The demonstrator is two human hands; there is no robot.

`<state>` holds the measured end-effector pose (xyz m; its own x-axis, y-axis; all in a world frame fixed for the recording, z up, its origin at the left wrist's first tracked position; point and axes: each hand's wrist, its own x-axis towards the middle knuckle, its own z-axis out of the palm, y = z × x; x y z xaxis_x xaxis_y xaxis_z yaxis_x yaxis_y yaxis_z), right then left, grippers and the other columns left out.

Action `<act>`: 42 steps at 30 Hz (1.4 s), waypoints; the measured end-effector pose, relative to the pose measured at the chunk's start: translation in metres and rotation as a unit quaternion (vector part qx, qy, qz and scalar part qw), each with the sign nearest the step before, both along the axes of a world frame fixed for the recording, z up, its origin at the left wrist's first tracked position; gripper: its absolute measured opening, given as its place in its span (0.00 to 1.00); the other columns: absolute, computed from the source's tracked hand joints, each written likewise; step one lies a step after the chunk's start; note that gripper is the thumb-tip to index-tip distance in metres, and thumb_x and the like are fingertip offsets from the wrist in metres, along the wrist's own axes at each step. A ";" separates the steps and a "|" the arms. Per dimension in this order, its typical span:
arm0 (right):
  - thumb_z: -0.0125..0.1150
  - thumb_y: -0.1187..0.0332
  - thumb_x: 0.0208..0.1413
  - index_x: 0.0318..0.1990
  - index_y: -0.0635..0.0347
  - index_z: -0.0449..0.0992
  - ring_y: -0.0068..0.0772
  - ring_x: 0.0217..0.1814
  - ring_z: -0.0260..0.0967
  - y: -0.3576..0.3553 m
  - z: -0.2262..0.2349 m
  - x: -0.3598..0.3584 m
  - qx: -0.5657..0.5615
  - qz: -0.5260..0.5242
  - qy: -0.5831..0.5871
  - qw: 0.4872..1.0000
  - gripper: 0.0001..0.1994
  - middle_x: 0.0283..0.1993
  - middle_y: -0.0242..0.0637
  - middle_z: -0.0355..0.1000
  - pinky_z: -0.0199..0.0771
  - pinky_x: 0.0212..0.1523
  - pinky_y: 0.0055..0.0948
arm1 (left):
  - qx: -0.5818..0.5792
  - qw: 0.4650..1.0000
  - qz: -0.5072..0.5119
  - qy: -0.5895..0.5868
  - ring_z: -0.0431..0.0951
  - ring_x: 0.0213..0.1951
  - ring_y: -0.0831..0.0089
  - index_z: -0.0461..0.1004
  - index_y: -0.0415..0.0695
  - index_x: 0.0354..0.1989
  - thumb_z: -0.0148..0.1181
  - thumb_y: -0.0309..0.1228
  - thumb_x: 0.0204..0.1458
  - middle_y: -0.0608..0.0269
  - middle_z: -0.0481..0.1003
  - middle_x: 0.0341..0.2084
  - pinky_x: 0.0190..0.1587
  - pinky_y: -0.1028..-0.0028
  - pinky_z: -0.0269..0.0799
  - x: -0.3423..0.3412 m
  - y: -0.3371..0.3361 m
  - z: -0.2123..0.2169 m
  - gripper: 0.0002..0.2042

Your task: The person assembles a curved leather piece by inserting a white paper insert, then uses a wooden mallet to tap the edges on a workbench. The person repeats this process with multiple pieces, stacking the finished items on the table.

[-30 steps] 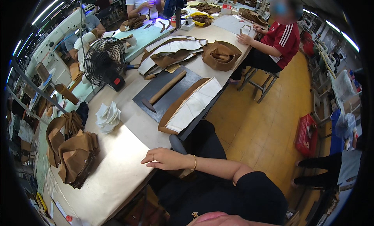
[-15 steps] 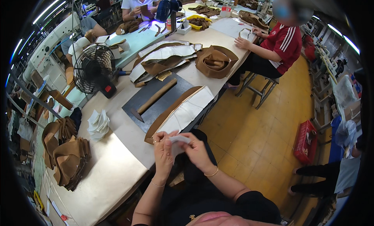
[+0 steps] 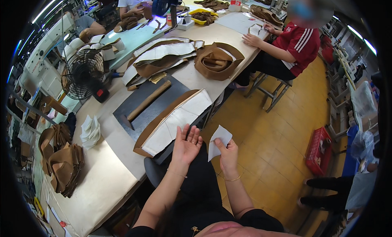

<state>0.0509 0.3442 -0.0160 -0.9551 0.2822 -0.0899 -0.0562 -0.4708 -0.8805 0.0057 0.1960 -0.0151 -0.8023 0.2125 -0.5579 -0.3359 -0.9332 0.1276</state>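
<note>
My right hand (image 3: 228,154) pinches a small white sheet (image 3: 219,139) between thumb and fingers, off the table's edge and above my lap. Whether the sheet is paper or lining cloth I cannot tell. Palm up and fingers outstretched, my left hand (image 3: 187,146) holds nothing and is beside the near end of a long brown piece with a white lining (image 3: 177,121). That piece lies along the table's edge, partly over a dark flat slab (image 3: 130,96). On the slab rests a hammer (image 3: 150,101) with a wooden handle.
Left on the table (image 3: 108,165) are a stack of white sheets (image 3: 90,131) and piled brown pieces (image 3: 65,159). Farther off lie white-lined brown pieces (image 3: 163,55), a brown coil (image 3: 219,61) and a black fan (image 3: 83,73). A person in red (image 3: 300,45) sits at the far right.
My hands have parted: both were on the white sheet, and now only the right holds it, farther right. My left hand has opened. The whole view has shifted slightly.
</note>
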 end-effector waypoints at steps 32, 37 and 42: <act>0.64 0.64 0.62 0.58 0.67 0.69 0.28 0.49 0.71 0.018 -0.033 -0.011 0.090 0.104 -0.030 0.990 0.21 0.52 0.41 0.73 0.73 0.51 0.29 | 0.170 0.979 0.089 0.068 0.76 0.54 0.70 0.68 0.50 0.50 0.62 0.47 0.58 0.68 0.73 0.52 0.48 0.63 0.73 -0.035 0.007 0.002 0.19; 0.65 0.63 0.60 0.58 0.69 0.68 0.32 0.50 0.72 0.023 -0.056 -0.033 0.142 0.121 -0.008 0.982 0.24 0.55 0.44 0.73 0.74 0.51 0.30 | 0.069 0.987 0.099 0.102 0.79 0.44 0.78 0.72 0.55 0.44 0.61 0.44 0.60 0.75 0.78 0.41 0.40 0.74 0.69 -0.069 0.001 -0.024 0.11; 0.66 0.70 0.58 0.60 0.76 0.67 0.38 0.50 0.72 0.004 -0.003 -0.006 0.186 0.078 0.005 0.979 0.26 0.56 0.49 0.72 0.76 0.50 0.35 | -0.040 0.981 0.072 0.177 0.79 0.39 0.81 0.73 0.54 0.45 0.58 0.40 0.62 0.75 0.79 0.39 0.37 0.77 0.68 -0.083 -0.012 0.010 0.08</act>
